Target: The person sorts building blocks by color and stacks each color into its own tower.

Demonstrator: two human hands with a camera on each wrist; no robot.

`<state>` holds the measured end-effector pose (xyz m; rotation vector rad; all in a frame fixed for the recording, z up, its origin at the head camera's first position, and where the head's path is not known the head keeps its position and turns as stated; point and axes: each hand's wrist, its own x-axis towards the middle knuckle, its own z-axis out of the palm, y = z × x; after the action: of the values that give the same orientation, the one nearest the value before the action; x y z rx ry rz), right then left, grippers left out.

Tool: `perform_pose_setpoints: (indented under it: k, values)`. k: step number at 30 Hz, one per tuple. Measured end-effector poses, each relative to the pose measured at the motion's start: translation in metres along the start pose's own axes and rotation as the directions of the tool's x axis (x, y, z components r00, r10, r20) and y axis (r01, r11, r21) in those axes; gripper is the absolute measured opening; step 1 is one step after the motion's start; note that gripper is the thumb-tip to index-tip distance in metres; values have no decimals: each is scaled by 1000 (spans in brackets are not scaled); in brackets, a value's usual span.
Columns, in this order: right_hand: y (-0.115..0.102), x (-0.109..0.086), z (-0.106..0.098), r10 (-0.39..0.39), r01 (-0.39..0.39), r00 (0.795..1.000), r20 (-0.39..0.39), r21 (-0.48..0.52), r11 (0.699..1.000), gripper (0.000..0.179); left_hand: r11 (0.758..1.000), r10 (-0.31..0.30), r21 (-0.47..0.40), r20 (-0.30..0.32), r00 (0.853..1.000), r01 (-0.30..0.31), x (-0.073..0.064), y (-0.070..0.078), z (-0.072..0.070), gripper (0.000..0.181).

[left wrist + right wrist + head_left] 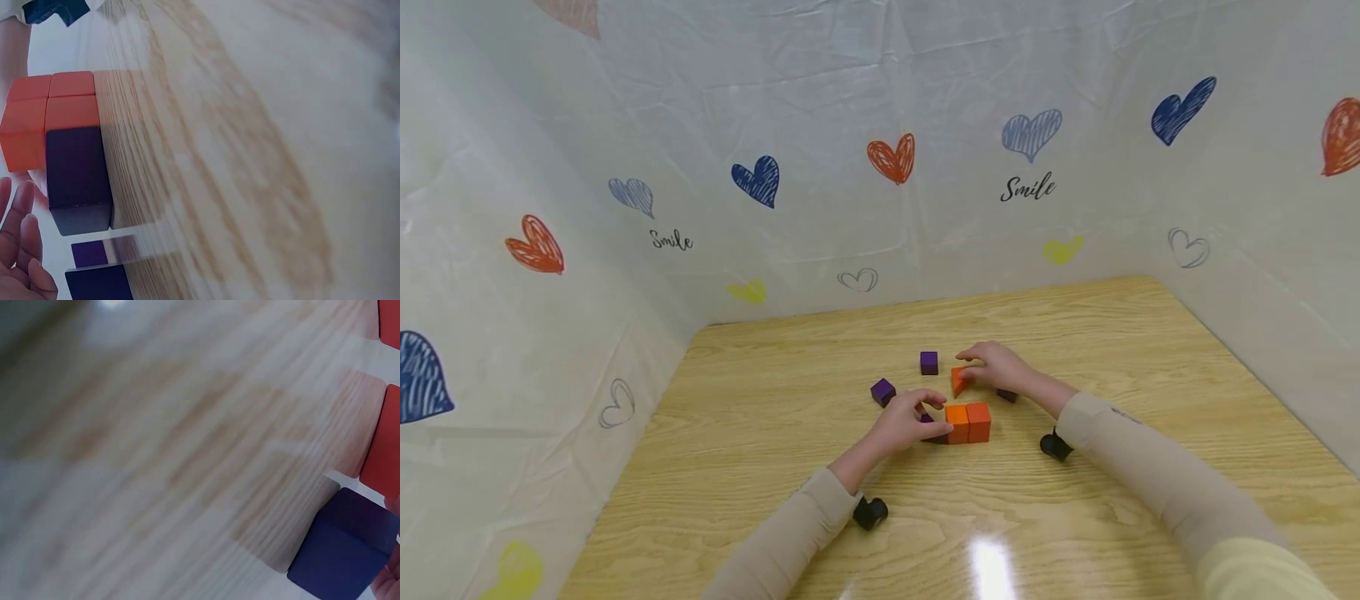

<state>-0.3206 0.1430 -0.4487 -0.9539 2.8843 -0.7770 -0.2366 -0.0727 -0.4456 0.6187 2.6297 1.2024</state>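
Two orange cubes (979,423) stand side by side on the table. Against their left side is a dark purple block (78,172), partly covered by my left hand (913,417) in the head view. The left thumb reaches the nearer orange cube's edge, and the other fingers (22,234) are spread loosely beside the blocks. Farther back, an orange wedge-shaped block (957,382) is at the thumb of my right hand (997,368); the right index finger extends above it, apart from the thumb. Another purple block (344,544) lies under the right hand.
Two more purple cubes, one at the back (929,362) and one to the left (883,392), sit on the wooden table (760,467). Black wrist devices (870,512) show below both cuffs. White sheeting (820,233) with printed hearts rises behind and on both sides.
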Motion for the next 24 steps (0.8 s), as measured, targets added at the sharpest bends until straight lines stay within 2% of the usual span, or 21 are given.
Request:
perform_pose_setpoints:
  k: [9, 19, 24]
  values:
    - [0, 10, 3, 19, -22, 998, 61, 51, 998, 38, 1000, 21, -13, -13, 1000, -21, -1, -1, 0, 41]
    - [8, 5, 1, 44, -57, 992, 120, 115, 992, 41, 1000, 14, -12, -15, 1000, -14, -2, 1, 0, 39]
    - [9, 0, -3, 26, -46, 985, 173, 114, 992, 45, 1000, 3, -28, -14, 1000, -4, -1, 1, 1, 36]
